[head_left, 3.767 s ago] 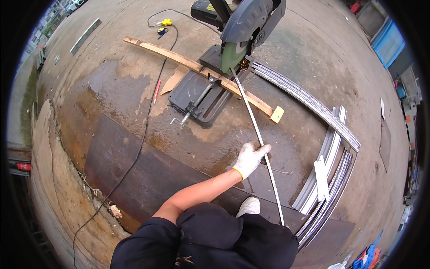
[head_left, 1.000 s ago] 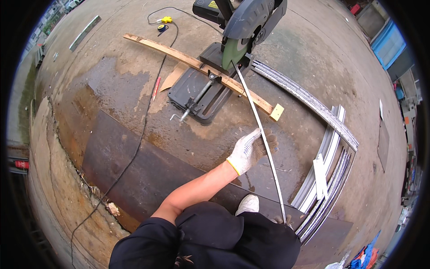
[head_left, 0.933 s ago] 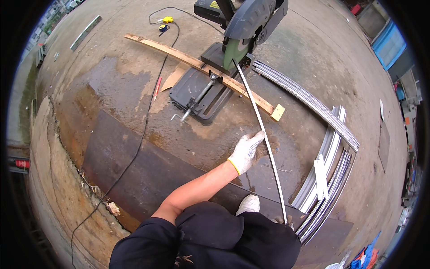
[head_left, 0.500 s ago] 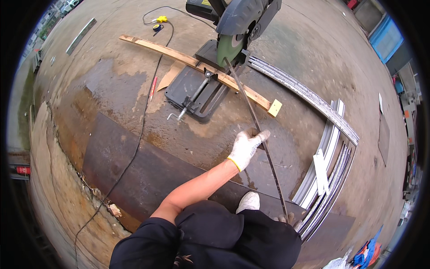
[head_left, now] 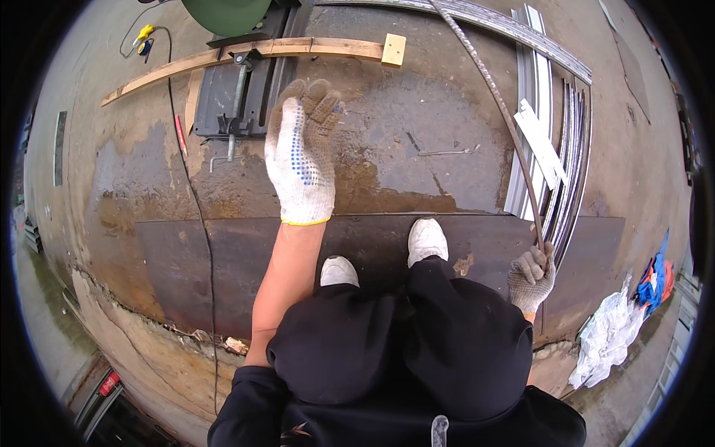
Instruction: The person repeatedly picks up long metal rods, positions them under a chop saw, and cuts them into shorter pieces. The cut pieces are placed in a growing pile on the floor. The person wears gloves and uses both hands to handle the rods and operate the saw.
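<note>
My left hand [head_left: 302, 153], in a white knit glove with blue dots, is stretched out forward with fingers apart and holds nothing. It hovers near the black base of the chop saw [head_left: 238, 89]. My right hand [head_left: 530, 277], also gloved, is closed around the near end of a long thin steel rod [head_left: 495, 104] at my right side. The rod runs up and away to the top of the view. My two white shoes [head_left: 427, 240] stand on a dark steel plate [head_left: 186, 261].
A wooden batten [head_left: 253, 52] with a small block at its end lies beside the saw. Bundled metal profiles [head_left: 562, 156] lie on the right. A black cable [head_left: 197, 216] crosses the stained concrete. Crumpled cloth and plastic [head_left: 622, 324] sit at the lower right.
The view has swung so the saw sits at the top left. My left hand has let go of the rod and is raised empty. My right hand has come into view, holding the rod's end.
</note>
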Demonstrator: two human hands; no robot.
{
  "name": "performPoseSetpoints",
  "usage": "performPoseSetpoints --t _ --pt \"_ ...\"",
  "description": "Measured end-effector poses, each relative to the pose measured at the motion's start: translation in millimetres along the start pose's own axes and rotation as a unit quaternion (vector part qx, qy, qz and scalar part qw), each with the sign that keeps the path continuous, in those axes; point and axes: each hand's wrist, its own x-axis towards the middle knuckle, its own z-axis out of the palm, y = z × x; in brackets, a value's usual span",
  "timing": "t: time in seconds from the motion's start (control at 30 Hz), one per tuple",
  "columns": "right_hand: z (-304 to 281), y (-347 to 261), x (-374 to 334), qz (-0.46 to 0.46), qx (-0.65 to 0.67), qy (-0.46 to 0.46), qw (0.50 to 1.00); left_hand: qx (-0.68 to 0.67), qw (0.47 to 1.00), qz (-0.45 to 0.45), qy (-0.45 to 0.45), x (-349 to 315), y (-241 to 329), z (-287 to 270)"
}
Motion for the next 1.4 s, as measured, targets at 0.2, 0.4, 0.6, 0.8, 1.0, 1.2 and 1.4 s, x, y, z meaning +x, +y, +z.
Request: performPoseSetpoints --t 0.2,0.4,0.6,0.8,1.0,1.2,1.4 --pt "-57 -87 0 -0.141 0.065 0.026 0.987 0.033 0.993 0.115 -0.011 -4 27 8" --pt "-116 -164 13 -0.255 0.088 0.042 0.962 0.105 0.991 0.067 -0.058 -15 1 22" --pt "-193 -223 43 -0.299 0.052 0.147 0.941 0.134 0.984 -0.041 -0.108 -20 -36 36" --pt "-187 -223 94 -0.201 -0.066 0.289 0.934 0.187 0.976 -0.047 -0.098 -20 -39 44" --pt "-11 -132 263 -0.099 -0.409 0.095 0.902 0.180 0.983 0.007 -0.028 -6 -36 40" --pt "76 -28 454 -0.139 -0.895 0.009 0.424 0.179 0.983 0.032 0.014 2 -30 36" --pt "85 2 560 -0.231 -0.956 -0.117 -0.137 0.176 0.983 0.038 0.039 7 -22 21"
